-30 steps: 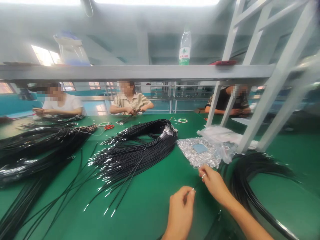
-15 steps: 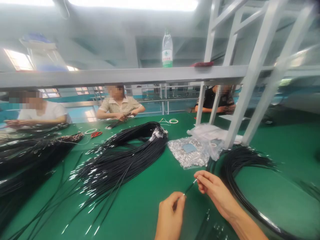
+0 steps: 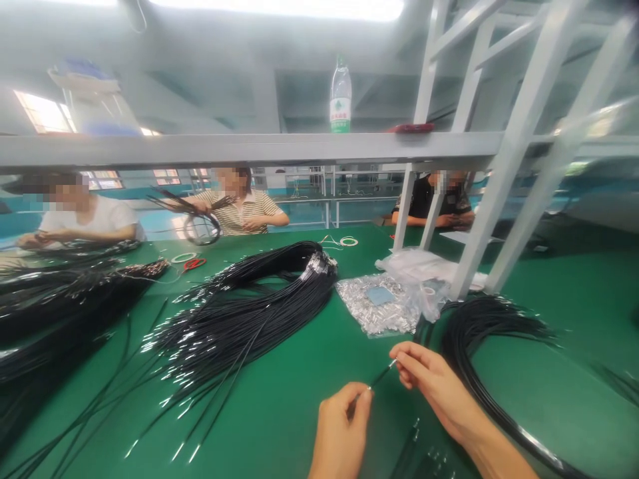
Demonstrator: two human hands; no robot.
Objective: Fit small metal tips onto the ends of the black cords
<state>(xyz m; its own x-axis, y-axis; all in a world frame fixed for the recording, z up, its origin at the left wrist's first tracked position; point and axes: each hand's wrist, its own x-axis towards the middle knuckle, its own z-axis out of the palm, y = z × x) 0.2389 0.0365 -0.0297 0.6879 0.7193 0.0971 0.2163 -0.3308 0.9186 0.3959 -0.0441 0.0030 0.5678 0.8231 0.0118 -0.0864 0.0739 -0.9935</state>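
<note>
A thin black cable (image 3: 383, 375) stretches between my two hands above the green table. My left hand (image 3: 342, 426) pinches it between thumb and forefinger, with a small shiny bit at the fingertips. The silvery tip at the cable's other end is pinched by my right hand (image 3: 429, 382). Just beyond lies a clear plastic bag (image 3: 384, 319) full of small silvery metal sleeves. Below my hands, several black cable ends with metal tips (image 3: 414, 429) lie on the table.
A large bundle of black cables (image 3: 279, 319) lies to the left, and another pile (image 3: 60, 319) at far left. On the right curves a coiled bundle (image 3: 459, 339). White frame posts (image 3: 479, 226) carry a shelf with a water bottle (image 3: 340, 100). Several co-workers sit opposite.
The co-worker in the striped shirt has lifted a coil of dark cables up and to the left. My hands keep nearly the same pinch; the view has shifted slightly.
</note>
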